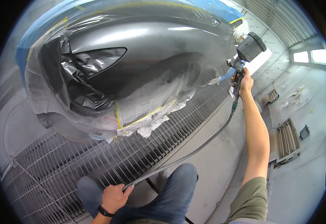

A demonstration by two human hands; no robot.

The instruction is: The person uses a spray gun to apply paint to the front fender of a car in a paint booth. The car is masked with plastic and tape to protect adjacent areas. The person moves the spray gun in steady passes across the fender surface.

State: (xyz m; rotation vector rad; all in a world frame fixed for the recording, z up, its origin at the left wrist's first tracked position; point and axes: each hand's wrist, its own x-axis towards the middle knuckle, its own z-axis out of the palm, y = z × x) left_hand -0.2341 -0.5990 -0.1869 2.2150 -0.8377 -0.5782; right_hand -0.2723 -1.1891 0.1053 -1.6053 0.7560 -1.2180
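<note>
As two hands (114, 197) (247, 80), grip, one gun (249, 48) trails hose (185, 157).

The car body panel (155, 41) is smooth grey paintwork with glossy highlights. Crinkled, shiny plastic film (96, 61) covers the opening at its left; matt, creased masking paper (148, 98) lines the lower side. At far right, the spray gun (238, 68) looks metallic under a dull, matt cup (249, 48). The hose (196, 151) is matt and rubbery, the floor grating (133, 147) dull metal, the jeans (178, 186) denim.
</note>
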